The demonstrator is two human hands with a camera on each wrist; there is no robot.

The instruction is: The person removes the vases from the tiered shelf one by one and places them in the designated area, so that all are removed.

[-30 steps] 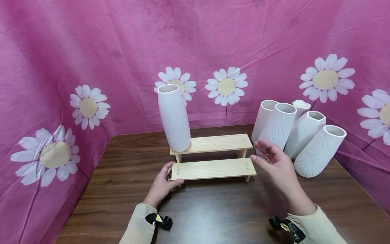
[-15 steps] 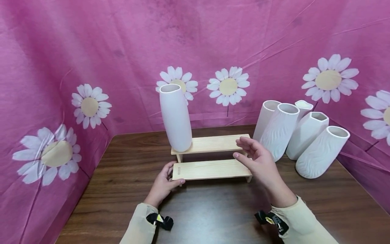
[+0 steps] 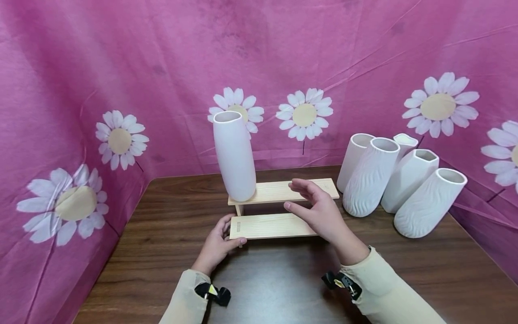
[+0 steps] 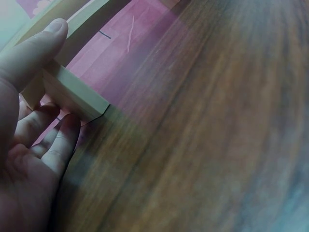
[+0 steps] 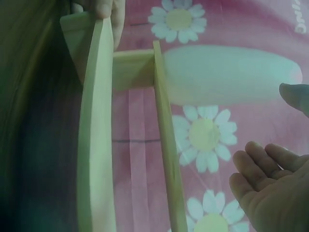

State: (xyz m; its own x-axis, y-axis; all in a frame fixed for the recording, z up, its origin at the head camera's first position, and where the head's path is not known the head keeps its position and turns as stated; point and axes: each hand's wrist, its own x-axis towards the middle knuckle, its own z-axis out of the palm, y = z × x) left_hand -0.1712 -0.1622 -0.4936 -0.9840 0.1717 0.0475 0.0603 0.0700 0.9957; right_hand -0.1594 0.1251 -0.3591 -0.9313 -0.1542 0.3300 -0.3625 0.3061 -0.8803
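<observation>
My left hand (image 3: pixel 217 243) grips the left end of the front wooden display stand (image 3: pixel 271 226); in the left wrist view its thumb (image 4: pixel 50 38) lies over the board's edge and its fingers are at the leg (image 4: pixel 77 94). Right behind stands a second, higher wooden stand (image 3: pixel 275 192). A tall smooth white vase (image 3: pixel 234 157) is upright on that stand's left end. My right hand (image 3: pixel 319 213) hovers over the right part of the stands, fingers loosely bent, holding nothing; it hides the front stand's right end. In the right wrist view its palm (image 5: pixel 280 193) shows beside the vase (image 5: pixel 227 75).
Several white vases cluster on the right of the wooden table (image 3: pixel 162 252), among them a wavy-ribbed vase (image 3: pixel 370 180), a vase with an angular mouth (image 3: pixel 408 180) and a ribbed vase (image 3: pixel 430 204) nearest the front. A pink flowered cloth (image 3: pixel 259 49) hangs behind.
My right hand has moved left, from beside the right-hand vases to over the stands. The left hand keeps its grip on the front stand, and the tall vase stays put.
</observation>
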